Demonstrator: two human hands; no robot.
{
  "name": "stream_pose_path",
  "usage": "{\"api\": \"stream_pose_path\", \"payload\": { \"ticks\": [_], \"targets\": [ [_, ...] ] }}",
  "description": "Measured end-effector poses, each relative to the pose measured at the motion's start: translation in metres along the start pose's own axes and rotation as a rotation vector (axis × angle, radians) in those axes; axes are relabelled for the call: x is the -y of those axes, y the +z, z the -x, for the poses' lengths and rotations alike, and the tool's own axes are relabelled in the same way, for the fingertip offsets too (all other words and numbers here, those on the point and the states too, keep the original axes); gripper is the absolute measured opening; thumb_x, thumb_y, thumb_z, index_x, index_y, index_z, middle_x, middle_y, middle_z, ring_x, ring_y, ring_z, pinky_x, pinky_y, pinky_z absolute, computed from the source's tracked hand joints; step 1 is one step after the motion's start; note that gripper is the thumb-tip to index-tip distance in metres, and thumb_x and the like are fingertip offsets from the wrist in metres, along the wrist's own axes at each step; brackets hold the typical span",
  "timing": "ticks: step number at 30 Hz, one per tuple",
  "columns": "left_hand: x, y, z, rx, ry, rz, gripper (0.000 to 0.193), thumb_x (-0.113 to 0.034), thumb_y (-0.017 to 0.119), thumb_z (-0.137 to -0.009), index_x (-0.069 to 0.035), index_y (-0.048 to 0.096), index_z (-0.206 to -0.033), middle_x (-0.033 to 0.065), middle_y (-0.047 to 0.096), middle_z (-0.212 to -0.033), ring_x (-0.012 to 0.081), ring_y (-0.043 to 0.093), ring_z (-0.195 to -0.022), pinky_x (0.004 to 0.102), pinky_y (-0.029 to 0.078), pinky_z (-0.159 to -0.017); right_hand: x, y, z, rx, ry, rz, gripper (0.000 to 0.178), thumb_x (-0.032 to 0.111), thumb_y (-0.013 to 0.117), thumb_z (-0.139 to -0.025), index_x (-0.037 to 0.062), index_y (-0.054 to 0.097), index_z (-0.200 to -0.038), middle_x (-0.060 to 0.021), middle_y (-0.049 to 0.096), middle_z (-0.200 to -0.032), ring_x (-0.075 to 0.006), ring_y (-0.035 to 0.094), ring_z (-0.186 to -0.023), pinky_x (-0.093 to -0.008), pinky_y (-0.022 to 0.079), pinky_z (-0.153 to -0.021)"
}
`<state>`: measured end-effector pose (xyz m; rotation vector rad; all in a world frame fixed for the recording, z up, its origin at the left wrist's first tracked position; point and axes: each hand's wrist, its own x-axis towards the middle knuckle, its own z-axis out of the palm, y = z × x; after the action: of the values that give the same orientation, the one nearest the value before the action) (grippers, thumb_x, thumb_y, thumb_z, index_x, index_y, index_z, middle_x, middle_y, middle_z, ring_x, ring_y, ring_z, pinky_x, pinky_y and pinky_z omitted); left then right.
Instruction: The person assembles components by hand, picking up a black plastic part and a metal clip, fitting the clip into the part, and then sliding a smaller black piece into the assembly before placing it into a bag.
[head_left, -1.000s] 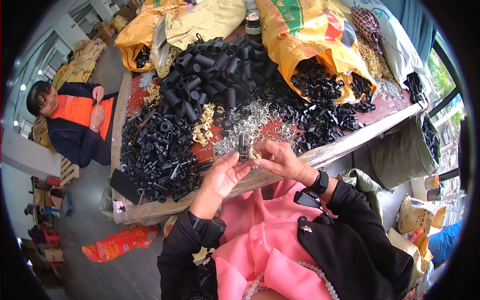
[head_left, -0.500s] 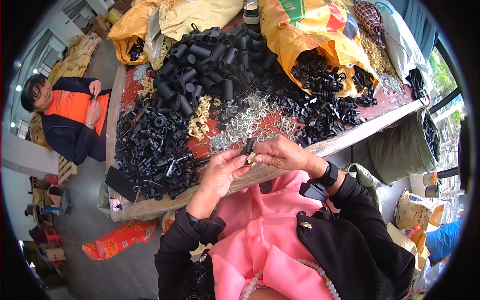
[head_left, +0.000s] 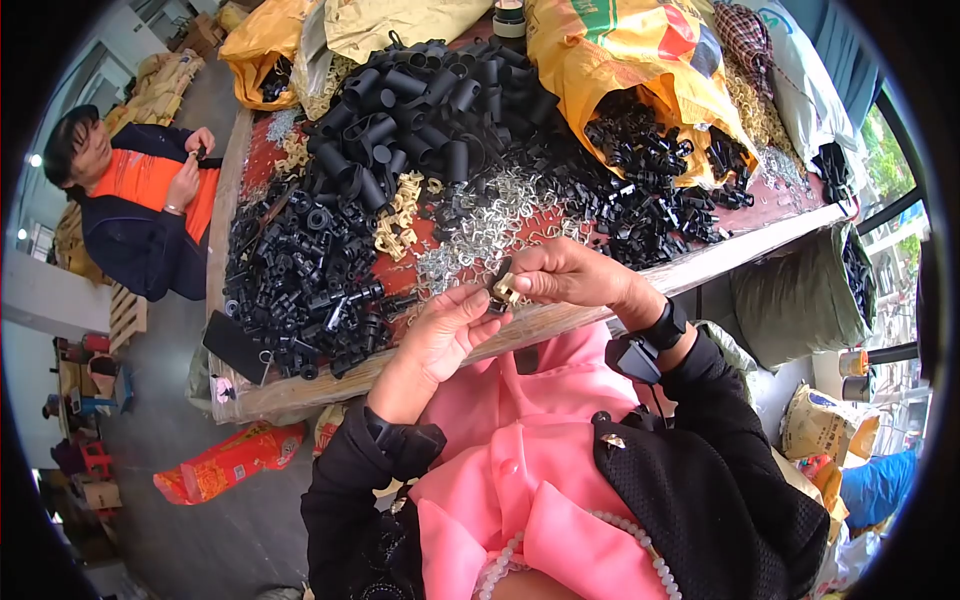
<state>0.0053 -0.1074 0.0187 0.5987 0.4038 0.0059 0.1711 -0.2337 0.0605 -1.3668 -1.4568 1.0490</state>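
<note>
Over the table's front edge my two hands meet. My left hand (head_left: 447,335) is closed on a small black plastic fitting (head_left: 496,304), pinched between thumb and fingers. My right hand (head_left: 572,277) pinches a small beige clip-like piece (head_left: 507,289) against that fitting; fingers partly cover where the two touch. Just beyond my hands lies a pile of silvery metal hooks (head_left: 490,228). Left of it is a small heap of beige pieces (head_left: 399,216), beside a mound of black plastic fittings (head_left: 300,275). Black cylindrical cups (head_left: 410,125) are heaped farther back.
The red table (head_left: 385,266) has a plastic-wrapped edge. An orange woven sack (head_left: 600,60) spills black parts at the back right. A dark flat panel (head_left: 236,348) sits at the left corner. Across the left side, a person in orange (head_left: 150,190) handles something small.
The beige piece and black fitting have turned between my fingers, so more of the beige piece shows. My right hand has risen slightly. The other person's hands have shifted.
</note>
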Motion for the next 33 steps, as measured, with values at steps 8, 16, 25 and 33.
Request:
{"api": "stream_pose_path", "payload": {
  "ticks": [8,16,25,33],
  "targets": [
    [0.007,0.003,0.004,0.009,0.005,0.005,0.015,-0.011,0.058,-0.079,-0.003,0.056,-0.091,0.0077,0.060,-0.085,0.0223,0.061,-0.079,0.0238,0.051,-0.067,0.009,0.005,0.002,-0.051,-0.112,0.325,0.022,0.025,0.052,-0.082,0.0032,0.054,-0.079,-0.0142,0.052,-0.064,-0.0325,0.053,-0.063,-0.0356,0.041,-0.055],
    [0.012,-0.004,0.000,-0.024,-0.049,0.044,0.015,-0.014,0.058,-0.079,-0.003,0.055,-0.089,0.0068,0.059,-0.084,0.0219,0.060,-0.079,0.0233,0.051,-0.067,0.002,0.001,-0.006,-0.011,-0.198,0.508,0.021,0.024,0.054,-0.080,0.0036,0.053,-0.077,-0.0140,0.054,-0.066,-0.0345,0.053,-0.065,-0.0378,0.041,-0.055],
    [0.012,-0.010,-0.006,0.038,-0.090,0.080,0.019,-0.013,0.056,-0.080,-0.002,0.055,-0.096,0.0091,0.059,-0.088,0.0215,0.059,-0.082,0.0243,0.051,-0.068,-0.004,-0.003,-0.010,-0.062,-0.066,0.455,0.027,0.027,0.062,-0.074,0.0026,0.050,-0.070,-0.0091,0.049,-0.059,-0.0247,0.050,-0.054,-0.0332,0.037,-0.050],
    [0.004,-0.006,-0.013,-0.127,-0.054,-0.380,0.019,-0.009,0.057,-0.078,0.003,0.055,-0.092,0.0087,0.060,-0.081,0.0183,0.061,-0.069,0.0225,0.051,-0.061,-0.042,0.011,0.019,-0.252,0.093,0.371,0.033,0.035,0.063,-0.071,0.0038,0.054,-0.073,-0.0110,0.053,-0.058,-0.0276,0.054,-0.055,-0.0341,0.041,-0.050]
  ]
}}
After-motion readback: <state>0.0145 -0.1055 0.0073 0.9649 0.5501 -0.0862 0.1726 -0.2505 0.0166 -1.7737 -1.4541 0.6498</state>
